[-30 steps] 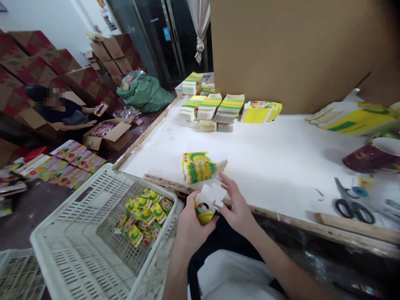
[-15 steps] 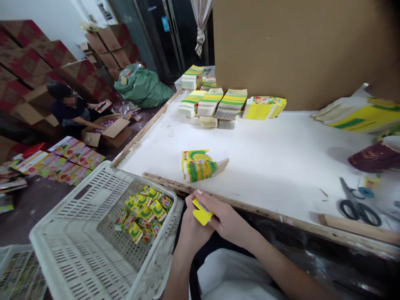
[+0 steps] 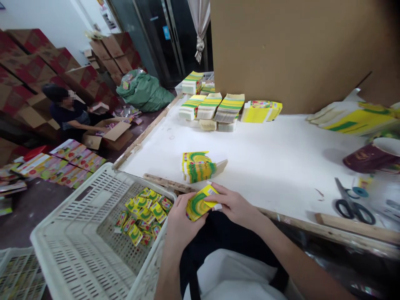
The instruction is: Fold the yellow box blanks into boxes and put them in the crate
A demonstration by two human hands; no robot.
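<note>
Both my hands hold one small yellow and green carton [image 3: 199, 203] just in front of the table's near edge. My left hand [image 3: 178, 223] grips its lower left end. My right hand [image 3: 235, 206] pinches its right end, fingers on the white flap. Just beyond, on the white table [image 3: 275, 162], a stack of flat yellow-green cartons [image 3: 198, 166] lies fanned. To my left, a white slotted crate [image 3: 90, 237] holds several folded small cartons [image 3: 143, 214] on its floor.
Piles of flat cartons [image 3: 215, 107] stand at the table's far side against a brown board. Scissors [image 3: 351, 202], a tape roll and a dark red cup [image 3: 370, 156] lie at the right. A person sits on the floor at the left by an open cardboard box [image 3: 108, 135].
The carton went from open white flaps to a closed box; my hands turned it so its yellow-green face shows. The seated person leaned further toward the box.
</note>
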